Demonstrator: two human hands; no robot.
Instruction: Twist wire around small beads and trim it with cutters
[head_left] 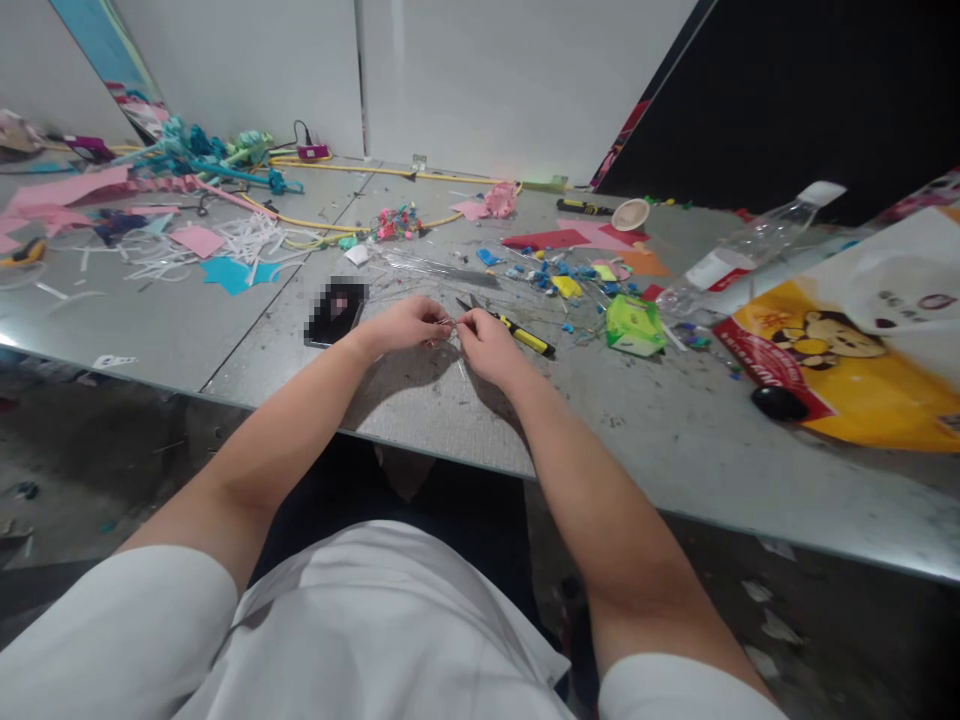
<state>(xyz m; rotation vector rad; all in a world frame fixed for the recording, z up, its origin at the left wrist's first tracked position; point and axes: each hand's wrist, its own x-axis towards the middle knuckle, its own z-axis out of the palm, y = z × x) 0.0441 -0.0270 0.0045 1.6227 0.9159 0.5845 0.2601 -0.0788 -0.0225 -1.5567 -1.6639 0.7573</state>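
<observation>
My left hand point(405, 325) and my right hand point(486, 345) meet just above the table near its front edge, fingertips almost touching. Both are closed in a pinch on thin wire point(448, 322), which shows as fine shiny strands between the fingers. Its full shape is too small to make out. Behind and beside my right hand lies a tool with black-and-yellow handles point(531, 338), its dark pointed end partly behind the hand. A dark phone-like object point(336, 312), blurred out, lies left of my left hand. Beyond the hands is a bundle of straight, thin wires point(442, 268).
Small blue and yellow scraps point(568, 287), a green packet point(634, 325), a clear bottle point(739, 255) and a yellow bag point(862, 370) lie to the right. At left are white paper strips point(251, 238) and teal crafted pieces point(202, 145). A yellow cable point(360, 168) runs along the back.
</observation>
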